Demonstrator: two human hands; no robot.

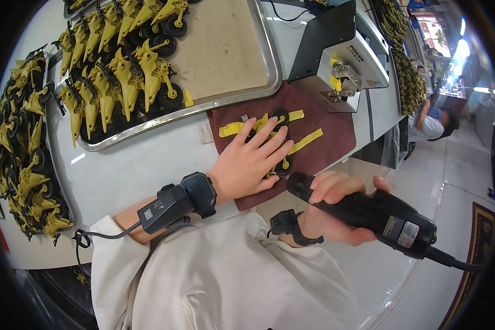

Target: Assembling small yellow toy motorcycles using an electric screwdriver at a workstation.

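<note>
A yellow and black toy motorcycle [281, 116] lies on a maroon cloth [333, 124], its wheels showing past my fingers. My left hand [251, 159] rests over it with fingers spread and stretched out, hiding most of its body. Strips of yellow tape [307, 141] are on the cloth beside the toy. In my right hand [335, 206] is a black corded electric screwdriver [363, 212], with my fingers wrapped round its body. Its front end points left, close to the toy's near wheel; the very tip is hard to make out.
Rows of yellow toy motorcycles [127, 82] fill the left of a metal-rimmed tray [272, 52]. Another tray at far left holds more toys [30, 181]. A white and black screw-feeding machine [346, 66] stands beyond the cloth. At far right, a person [432, 124] sits.
</note>
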